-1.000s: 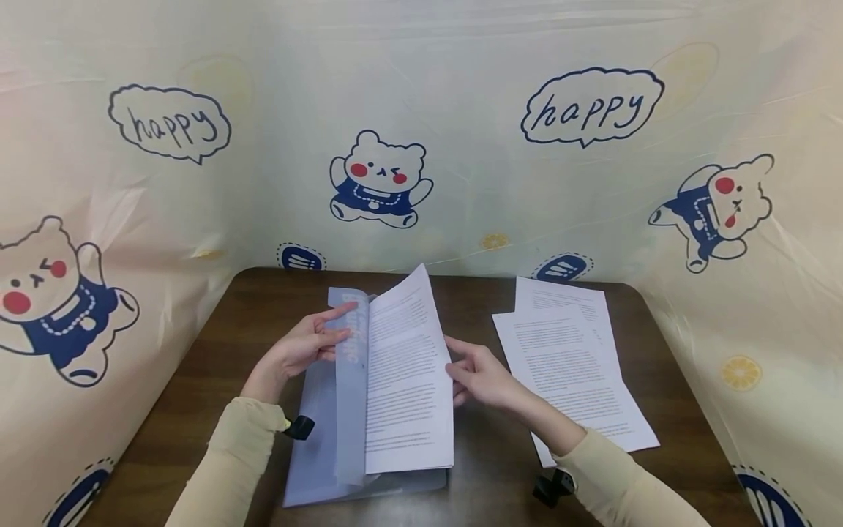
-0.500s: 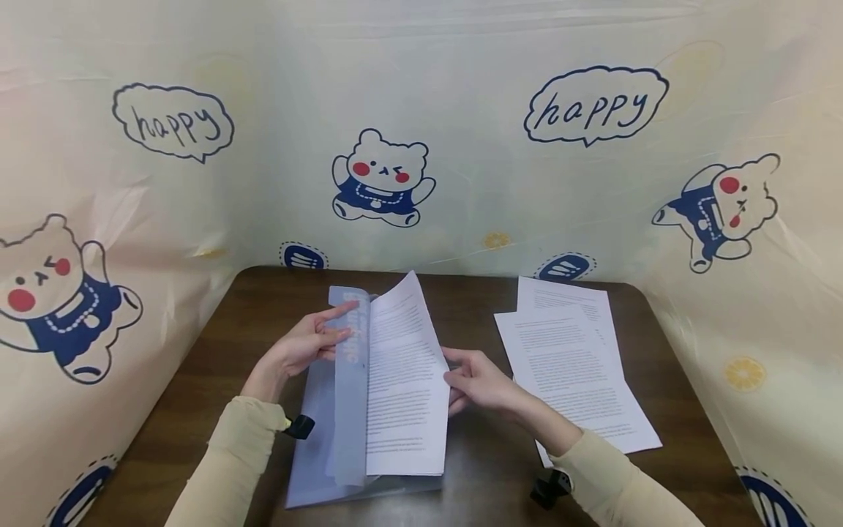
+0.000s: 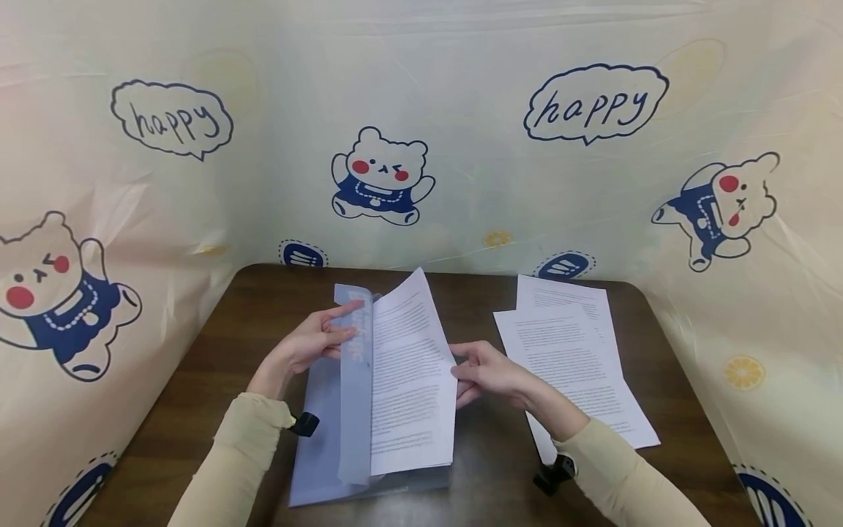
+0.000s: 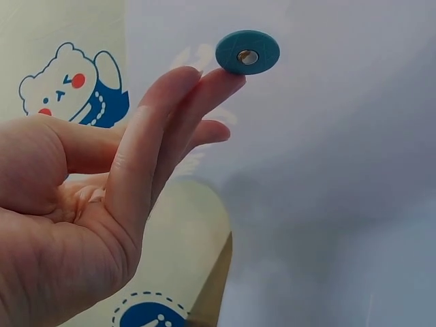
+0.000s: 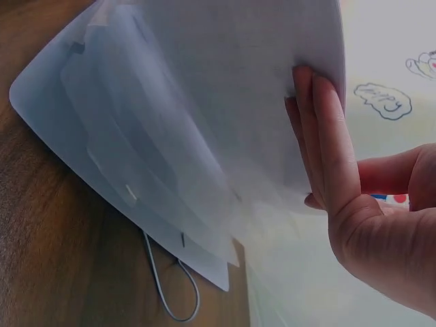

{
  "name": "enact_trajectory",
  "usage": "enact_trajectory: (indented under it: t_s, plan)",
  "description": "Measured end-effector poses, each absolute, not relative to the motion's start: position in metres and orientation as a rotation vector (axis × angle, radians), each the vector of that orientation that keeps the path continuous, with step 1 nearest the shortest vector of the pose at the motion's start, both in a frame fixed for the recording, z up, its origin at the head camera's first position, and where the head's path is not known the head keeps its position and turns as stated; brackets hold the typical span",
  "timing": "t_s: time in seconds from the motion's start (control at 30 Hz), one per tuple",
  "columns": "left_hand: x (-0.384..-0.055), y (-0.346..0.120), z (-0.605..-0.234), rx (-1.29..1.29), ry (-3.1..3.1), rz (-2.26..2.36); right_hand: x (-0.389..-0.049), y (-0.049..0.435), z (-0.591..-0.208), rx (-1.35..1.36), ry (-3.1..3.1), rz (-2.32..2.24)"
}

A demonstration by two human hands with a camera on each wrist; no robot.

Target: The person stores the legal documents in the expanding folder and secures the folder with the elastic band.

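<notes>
A translucent blue folder (image 3: 316,446) lies on the table, with printed sheets (image 3: 408,402) standing partly raised inside it. My left hand (image 3: 306,344) holds the folder's cover flap (image 3: 356,432) at its left edge, with thumb and index finger on the near face. In the left wrist view the other fingers lie nearly straight on the flap's outer side, by a round teal button (image 4: 231,52). At the right edge of the sheets, my right hand (image 3: 490,377) pinches the paper. The right wrist view shows its straight fingers (image 5: 332,136) on the back of the sheets.
Two overlapping stacks of printed paper (image 3: 573,366) lie on the right of the brown table (image 3: 481,476). A thin cord loop (image 5: 196,293) hangs out from the folder's edge. A curtain printed with bears (image 3: 474,176) closes off the back and sides.
My right hand has shifted slightly left and then back right, swinging the sheets' free edge with it. The left hand and the flap have moved a little to the right.
</notes>
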State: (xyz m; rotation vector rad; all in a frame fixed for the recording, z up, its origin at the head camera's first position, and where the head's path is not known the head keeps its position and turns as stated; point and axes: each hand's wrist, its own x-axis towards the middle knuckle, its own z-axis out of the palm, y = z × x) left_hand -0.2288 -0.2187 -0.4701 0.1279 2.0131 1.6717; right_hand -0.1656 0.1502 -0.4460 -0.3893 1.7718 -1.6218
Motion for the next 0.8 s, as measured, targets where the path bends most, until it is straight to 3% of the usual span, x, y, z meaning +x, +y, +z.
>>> enact_trajectory:
  t_s: [0.5, 0.8]
  plan:
    - [-0.226, -0.222, -0.474, 0.123, 1.966, 1.74, -0.173, 0.123, -0.469, -0.325, 1.701, -1.652]
    - [-0.224, -0.219, -0.468, 0.142, 2.051, 1.66, -0.173, 0.115, -0.48, -0.284, 2.027, -1.725]
